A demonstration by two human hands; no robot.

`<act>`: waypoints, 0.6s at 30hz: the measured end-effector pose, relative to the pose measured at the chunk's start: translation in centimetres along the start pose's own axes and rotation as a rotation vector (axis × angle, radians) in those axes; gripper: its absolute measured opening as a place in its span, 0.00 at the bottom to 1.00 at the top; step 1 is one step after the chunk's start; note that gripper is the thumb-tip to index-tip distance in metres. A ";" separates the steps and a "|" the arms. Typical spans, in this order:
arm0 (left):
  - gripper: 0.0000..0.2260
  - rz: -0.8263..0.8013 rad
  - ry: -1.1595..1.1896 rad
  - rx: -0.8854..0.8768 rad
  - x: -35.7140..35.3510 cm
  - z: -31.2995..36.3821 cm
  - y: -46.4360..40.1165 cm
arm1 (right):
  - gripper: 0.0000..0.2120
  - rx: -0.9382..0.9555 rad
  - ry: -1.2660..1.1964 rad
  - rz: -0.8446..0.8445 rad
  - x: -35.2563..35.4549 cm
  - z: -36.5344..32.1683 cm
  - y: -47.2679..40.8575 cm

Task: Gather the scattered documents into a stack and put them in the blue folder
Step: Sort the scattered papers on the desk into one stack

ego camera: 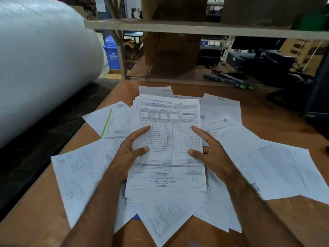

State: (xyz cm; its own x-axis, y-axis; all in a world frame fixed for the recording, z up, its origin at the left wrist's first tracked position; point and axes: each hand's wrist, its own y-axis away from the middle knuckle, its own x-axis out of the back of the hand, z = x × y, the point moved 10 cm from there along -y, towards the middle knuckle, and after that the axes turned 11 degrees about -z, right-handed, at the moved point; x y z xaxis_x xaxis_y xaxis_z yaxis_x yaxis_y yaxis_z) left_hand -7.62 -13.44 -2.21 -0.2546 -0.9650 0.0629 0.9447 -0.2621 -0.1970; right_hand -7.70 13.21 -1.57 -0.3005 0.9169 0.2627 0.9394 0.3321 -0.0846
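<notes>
**Both hands squaring a paper stack, loose sheets all around**

We are looking down at a brown wooden table (pixel 263 111) where a stack of printed documents (pixel 168 139) is lying in the middle, top sheet a gridded tax invoice turned upside down to us. We are seeing the left hand (pixel 127 154) holding the stack's left edge: thumb lying on top of the sheet, index finger stretched along the page, the other fingers hidden under the edge. The right hand (pixel 211 154) is doing the same on the right edge, thumb on top, index finger laid forward, remaining fingers curling past the edge, so both are pinching the stack between them.

Scattered documents (pixel 277 168) are fanning out under and around the stack, left, right and near side, overlapping one another. One loose sheet with a green stripe (pixel 106 123) is lying at the left, just beside the stack.

A small blue corner (pixel 136 216) is peeking out from under the near papers; we cannot tell whether it is the folder.

A big bubble wrap roll (pixel 42 65) is filling the left side, and a blue bin (pixel 112 54) is standing beyond it, behind a shelf rail (pixel 195 28).
</notes>
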 end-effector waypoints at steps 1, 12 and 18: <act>0.26 -0.004 0.003 0.001 0.0 -0.1 0.0 | 0.34 0.000 -0.002 -0.002 0.0 -0.1 0.0; 0.28 -0.005 -0.052 -0.033 0.2 0.1 0.0 | 0.35 -0.021 0.092 0.075 1.5 -0.5 0.7; 0.28 0.048 -0.171 -0.031 0.8 0.1 0.0 | 0.35 -0.219 0.628 0.195 8.9 -4.4 -1.5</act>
State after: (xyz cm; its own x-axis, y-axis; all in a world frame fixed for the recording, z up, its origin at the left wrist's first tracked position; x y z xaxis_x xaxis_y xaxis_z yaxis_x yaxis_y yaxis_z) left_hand -7.77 -14.25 -2.05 -0.1678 -0.9615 0.2175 0.9475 -0.2182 -0.2338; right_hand -11.04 19.90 5.08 -0.0326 0.6317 0.7746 0.9981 0.0614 -0.0081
